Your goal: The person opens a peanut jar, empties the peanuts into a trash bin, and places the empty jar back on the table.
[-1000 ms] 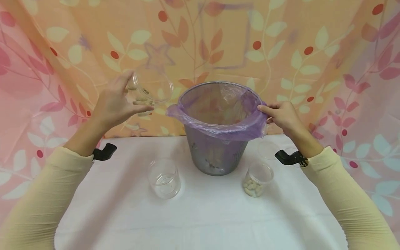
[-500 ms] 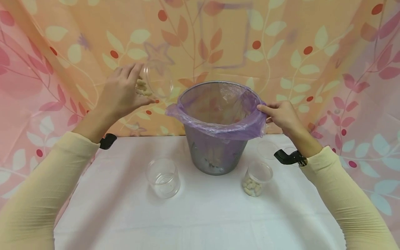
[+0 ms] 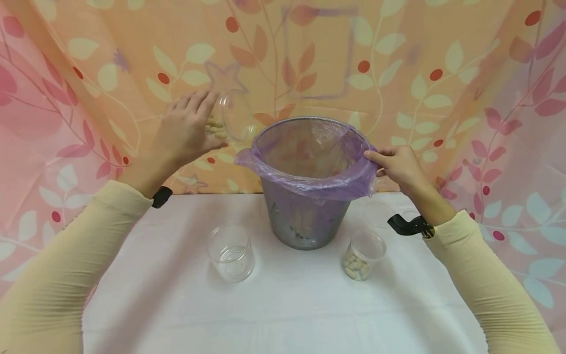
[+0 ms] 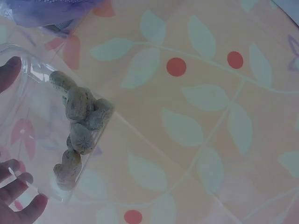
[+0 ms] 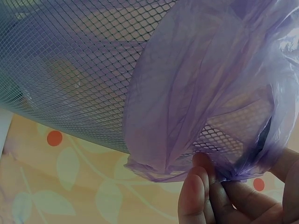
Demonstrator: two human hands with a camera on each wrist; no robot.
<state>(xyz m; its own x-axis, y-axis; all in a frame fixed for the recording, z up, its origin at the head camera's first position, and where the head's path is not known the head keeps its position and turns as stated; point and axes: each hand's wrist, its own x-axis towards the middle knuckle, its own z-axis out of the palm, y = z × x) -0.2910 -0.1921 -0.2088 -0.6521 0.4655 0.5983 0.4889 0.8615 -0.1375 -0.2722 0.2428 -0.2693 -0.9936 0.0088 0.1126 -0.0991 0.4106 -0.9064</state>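
Observation:
My left hand [image 3: 187, 128] grips a clear plastic cup [image 3: 239, 119] in the air, left of the bin and a little above its rim. The cup lies tipped on its side with its mouth towards the bin. Several peanuts in their shells [image 4: 80, 119] sit against its base in the left wrist view. My right hand [image 3: 398, 164] pinches the edge of a purple plastic bag [image 3: 309, 187] at the bin's right rim. This bag lines the grey mesh bin [image 3: 305, 226] and folds over its rim.
A clear cup with nothing in it [image 3: 232, 253] stands front left of the bin. Another clear cup [image 3: 363, 253], with peanuts at its bottom, stands front right. Behind it a clear round lid [image 3: 379, 215] lies on the white tablecloth [image 3: 287, 309]. A flowered curtain [image 3: 327, 54] hangs behind.
My left hand has moved right and slightly up, turning the cup further onto its side, closer to the bin. The right hand keeps its place on the bag.

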